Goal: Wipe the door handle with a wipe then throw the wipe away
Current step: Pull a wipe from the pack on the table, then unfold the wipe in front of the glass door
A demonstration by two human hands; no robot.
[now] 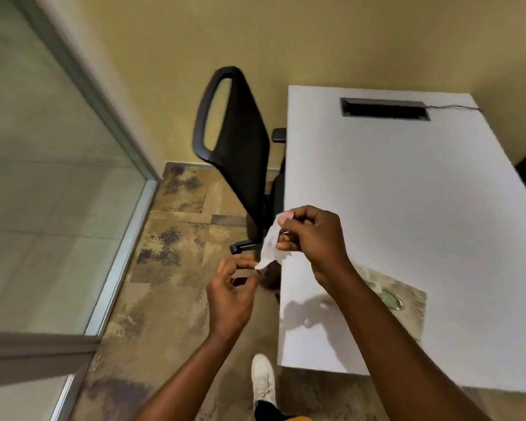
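Bottom centre of the frame there's a white shoe (263, 380) on the patterned carpet (164, 268), and both forearms come up from the bottom edge.

The left hand (231, 294) sits just left of centre, over the carpet, fingers curled in loosely with thumb and forefinger pinching the lower tip of the wipe (271, 243). The right hand (312, 235) is a bit higher and to the right, right over the desk's left edge, fingertips closed on the upper part of the wipe. So the wipe hangs stretched between the two hands, crumpled and white, mid-frame. It's a little blurry, so I can't make out the folds.

The white desk (407, 183) fills the right half. Its near edge runs across the lower right and its left edge goes straight up the middle. There's a grey-green mat (407, 296) near the front with something shiny on it, partly behind the right arm. At the far end there's a dark cable slot (384, 108) with a thin wire (453, 107) going off to the right.

Left of the desk is a strip of open carpet, then a black chair (237, 141) tucked against the desk further up. A glass partition (43, 177) with a metal frame takes the whole left side, and a yellow wall (286, 34) closes off the top.
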